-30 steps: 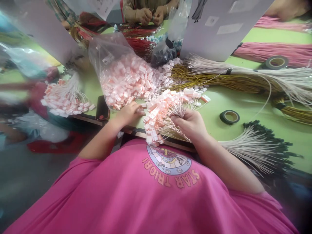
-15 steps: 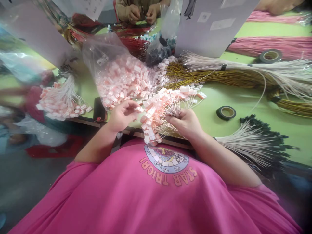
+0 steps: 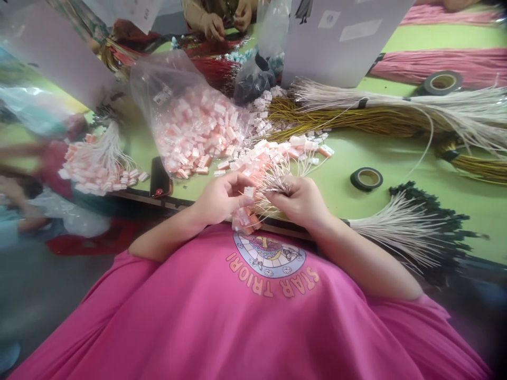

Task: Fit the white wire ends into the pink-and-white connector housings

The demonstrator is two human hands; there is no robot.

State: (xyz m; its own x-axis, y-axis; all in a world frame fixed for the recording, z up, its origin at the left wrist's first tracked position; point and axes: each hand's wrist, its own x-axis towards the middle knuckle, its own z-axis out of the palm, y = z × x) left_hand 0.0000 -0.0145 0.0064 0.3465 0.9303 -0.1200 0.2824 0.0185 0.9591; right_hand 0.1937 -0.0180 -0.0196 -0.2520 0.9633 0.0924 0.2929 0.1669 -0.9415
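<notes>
Left hand point(image 3: 219, 198) is pinching 1 small pink-white connector point(image 3: 249, 191) at its fingertips, right at the table's point(image 3: 356, 158) near edge, just left of the wire bundle point(image 3: 273, 182). Right hand point(image 3: 301, 200) is gripping that bundle, loose wire ends pointing left toward the connector – both hands nearly touching. Which wire is lining up is too fine to tell – finished connectors point(image 3: 246, 219) are hanging below, partly hidden.

We cannot resolve the left edge of the table point(image 3: 356, 158): the heap there point(image 3: 24, 158) is motion-blurred. Our left hand point(image 3: 219, 198) covers most of the connector point(image 3: 249, 191) it pinches. Our right hand point(image 3: 301, 200) hides where the white wires point(image 3: 273, 184) are gripped. The co-worker's hands point(image 3: 225, 18) at the far edge are cropped by the frame top, their contents too small to identify.
</notes>
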